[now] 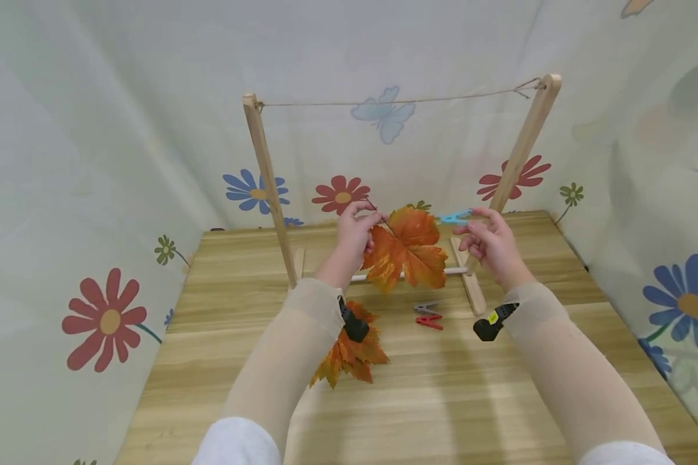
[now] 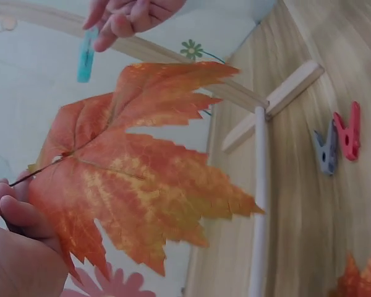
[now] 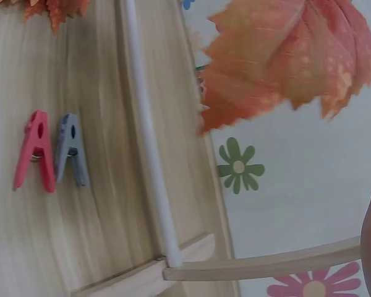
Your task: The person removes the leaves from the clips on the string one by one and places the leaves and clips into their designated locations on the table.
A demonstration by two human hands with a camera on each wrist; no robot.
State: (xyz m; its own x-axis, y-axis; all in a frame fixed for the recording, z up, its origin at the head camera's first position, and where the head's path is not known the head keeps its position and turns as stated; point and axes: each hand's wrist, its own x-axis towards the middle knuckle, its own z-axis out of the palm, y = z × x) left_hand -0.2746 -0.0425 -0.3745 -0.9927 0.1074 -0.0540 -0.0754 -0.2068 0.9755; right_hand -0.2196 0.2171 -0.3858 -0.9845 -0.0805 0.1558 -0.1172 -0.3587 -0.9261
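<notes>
My left hand [image 1: 355, 236] pinches the dark stem of an orange artificial maple leaf [image 1: 410, 248], which hangs spread out to the right of the fingers. In the left wrist view the leaf [image 2: 130, 167] fills the middle, its stem between thumb and fingers. My right hand [image 1: 491, 245] pinches a light blue clothespin [image 1: 455, 217] by its end, just right of the leaf, its other end pointing at the leaf. On the table below lie a grey clothespin [image 1: 425, 308] and a red clothespin [image 1: 429, 321] side by side.
A wooden frame with a left post [image 1: 270, 187] and a right post [image 1: 523, 142] carries a string [image 1: 326, 103] across its top. A white rod [image 1: 456, 270] joins its feet low down. More orange leaves [image 1: 355, 355] lie on the table [image 1: 221, 336] under my left forearm.
</notes>
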